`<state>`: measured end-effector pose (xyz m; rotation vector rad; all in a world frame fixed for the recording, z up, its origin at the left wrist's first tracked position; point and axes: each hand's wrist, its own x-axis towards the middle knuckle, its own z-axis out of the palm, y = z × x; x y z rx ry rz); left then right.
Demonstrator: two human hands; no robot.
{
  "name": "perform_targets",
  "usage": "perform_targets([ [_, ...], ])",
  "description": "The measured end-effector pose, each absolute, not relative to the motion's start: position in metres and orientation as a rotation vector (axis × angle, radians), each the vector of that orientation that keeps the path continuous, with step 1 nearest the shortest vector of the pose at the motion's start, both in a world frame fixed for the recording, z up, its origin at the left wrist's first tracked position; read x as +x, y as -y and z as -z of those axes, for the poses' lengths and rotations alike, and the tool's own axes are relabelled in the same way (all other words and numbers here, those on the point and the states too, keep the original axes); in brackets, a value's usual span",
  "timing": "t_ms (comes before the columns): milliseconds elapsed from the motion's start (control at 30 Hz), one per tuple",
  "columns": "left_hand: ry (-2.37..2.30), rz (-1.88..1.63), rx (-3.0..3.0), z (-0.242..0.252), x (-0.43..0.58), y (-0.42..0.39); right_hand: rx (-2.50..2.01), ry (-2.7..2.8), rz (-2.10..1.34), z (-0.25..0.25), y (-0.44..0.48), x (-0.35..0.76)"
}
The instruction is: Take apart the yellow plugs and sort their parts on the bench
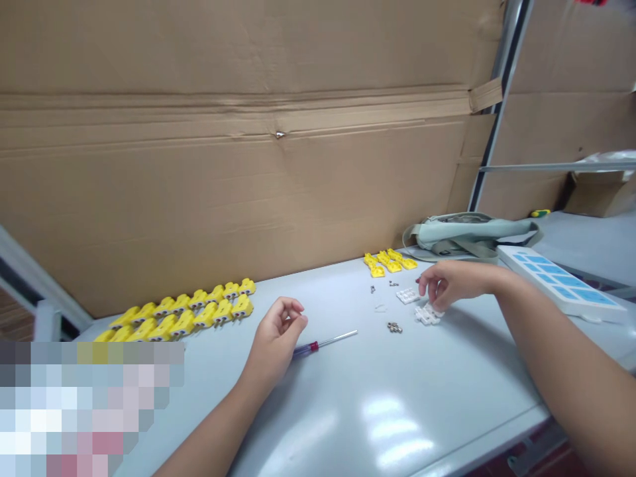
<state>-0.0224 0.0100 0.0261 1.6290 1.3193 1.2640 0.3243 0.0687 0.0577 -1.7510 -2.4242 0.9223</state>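
White pieces point(427, 317) lie toward the table's point(338, 411) back edge at your right hand point(444, 281), grip unclear; your left hand point(278, 328) has thumb and fingers apart.

No readable text or labels.

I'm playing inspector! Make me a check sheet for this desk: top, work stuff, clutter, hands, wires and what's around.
Surface: pale table, shiny.
Job's things: yellow plugs in two rows; yellow shells, white pieces, metal bits, screwdriver.
Clutter: bag; blue-and-white case.
Hands: left hand by the screwdriver, fingers curled; right hand at the white pieces; grips unclear.
Cables: nothing seen.
Surroundings: cardboard behind; bottom-left corner blurred.
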Motion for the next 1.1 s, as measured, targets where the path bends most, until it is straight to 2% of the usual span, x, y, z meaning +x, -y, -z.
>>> perform_targets([
  [133,-1.631,-1.186,1.942,-0.032,-0.043,-0.023,-1.583,2.346,-0.653,-0.067,-0.058,0.296],
  [267,-2.153,-0.773,2.217,-0.031,-0.079,-0.043,-1.197,2.461,-0.541,-0.066,-0.031,0.231],
  [367,-2.311,-0.664,2.119,-0.025,-0.101,-0.051,-0.857,2.640,-0.361,-0.048,-0.012,0.177],
  [467,-2.354,-0.595,2.120,-0.024,-0.109,-0.051,-0.776,2.625,0.012,-0.022,-0.005,0.136],
  [533,-2.330,-0.584,2.161,-0.026,-0.109,-0.049,-0.765,2.559,0.109,-0.009,-0.007,0.119],
  [633,-2.222,-0.604,2.222,-0.031,-0.106,-0.046,-0.725,2.491,0.021,-0.008,-0.011,0.111],
  [900,-1.754,-0.699,2.248,-0.025,-0.085,-0.043,-0.596,1.894,-0.623,-0.050,-0.031,0.151],
  [1000,-1.570,-0.722,2.120,-0.021,-0.057,-0.030,-0.529,1.680,-0.739,-0.047,-0.039,0.156],
  [1100,-1.359,-0.642,2.001,-0.021,-0.029,-0.012,-0.515,1.692,-0.760,-0.043,-0.039,0.155],
])
